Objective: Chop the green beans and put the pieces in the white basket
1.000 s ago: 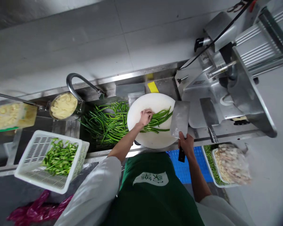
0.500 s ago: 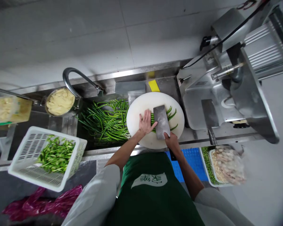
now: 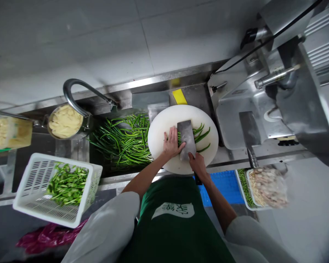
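Observation:
On a round white cutting board (image 3: 160, 118), a bunch of long green chili peppers (image 3: 201, 136) lies crosswise under a broad cleaver (image 3: 185, 137). My right hand (image 3: 199, 164) is closed around the cleaver's dark handle, near the board's front edge. Left of the blade, my left hand (image 3: 171, 144) lies flat over the peppers with its fingers stretched out. Its thumb reaches to the blade's side. The pepper ends show right of the blade; the part beneath blade and fingers is mostly hidden. More whole green peppers (image 3: 131, 140) fill the sink left of the board.
A white basket (image 3: 24, 188) of cut green pieces stands front left. Behind it are a pot (image 3: 65, 122) of pale slices and a curved faucet (image 3: 71, 91). A yellow cloth (image 3: 179, 96) lies behind the board. A metal slicer (image 3: 230, 117) with another cleaver (image 3: 249, 128) on it stands right.
The view has shifted slightly. The cleaver remains across the peppers, with a little more of their ends showing to its right. Both hands keep nearly the same places.

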### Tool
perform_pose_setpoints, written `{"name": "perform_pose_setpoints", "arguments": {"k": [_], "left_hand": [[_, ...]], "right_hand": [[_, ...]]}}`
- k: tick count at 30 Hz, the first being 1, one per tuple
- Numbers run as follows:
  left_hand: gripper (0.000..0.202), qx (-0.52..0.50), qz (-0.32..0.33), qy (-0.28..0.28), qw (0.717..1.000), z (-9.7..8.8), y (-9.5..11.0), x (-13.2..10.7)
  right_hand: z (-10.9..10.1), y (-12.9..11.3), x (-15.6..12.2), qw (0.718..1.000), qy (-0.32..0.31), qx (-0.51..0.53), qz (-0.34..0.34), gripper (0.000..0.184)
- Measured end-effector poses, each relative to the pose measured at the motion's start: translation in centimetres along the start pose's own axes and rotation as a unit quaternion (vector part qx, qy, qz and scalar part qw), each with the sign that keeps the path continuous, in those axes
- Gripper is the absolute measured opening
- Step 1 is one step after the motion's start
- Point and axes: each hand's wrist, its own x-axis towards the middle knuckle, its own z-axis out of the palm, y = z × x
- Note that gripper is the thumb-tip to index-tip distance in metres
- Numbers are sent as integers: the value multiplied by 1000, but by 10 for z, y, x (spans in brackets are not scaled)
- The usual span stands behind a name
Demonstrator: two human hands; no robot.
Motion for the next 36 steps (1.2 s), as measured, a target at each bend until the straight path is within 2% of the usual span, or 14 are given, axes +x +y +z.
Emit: {"name": "perform_pose_setpoints", "arguments": {"k": [10,14,16,18,21,24,26,29,33,36], "left_hand": [[85,-15,-2,-20,1000,0,-4,3],[80,7,5,-24,1000,-4,-7,-3],[77,29,23,-33,999,-9,-12,-11],[74,43,37,-44,997,-16,-17,-20],[71,37,15,-40,998,-26,-23,-31],[69,8,-40,8,999,-34,-20,-36],[68,-9,-67,43,997,-36,-12,-34],[67,-14,-74,61,995,-28,7,-24],[66,2,-68,30,997,-7,29,-5],[66,-1,-75,14,997,2,35,4]], "right_hand": [[26,-32,3,998,52,2,24,42],[25,-39,5,998,54,15,12,43],[17,-34,6,998,58,22,-17,41],[4,-20,7,994,90,34,-44,41],[-22,9,8,985,149,69,-45,46],[-44,33,9,986,112,119,-29,49],[-51,39,9,985,72,154,-26,46],[-52,38,10,982,41,178,-40,40],[-54,39,17,983,26,175,-55,38],[-59,45,21,986,29,156,-57,39]]}}
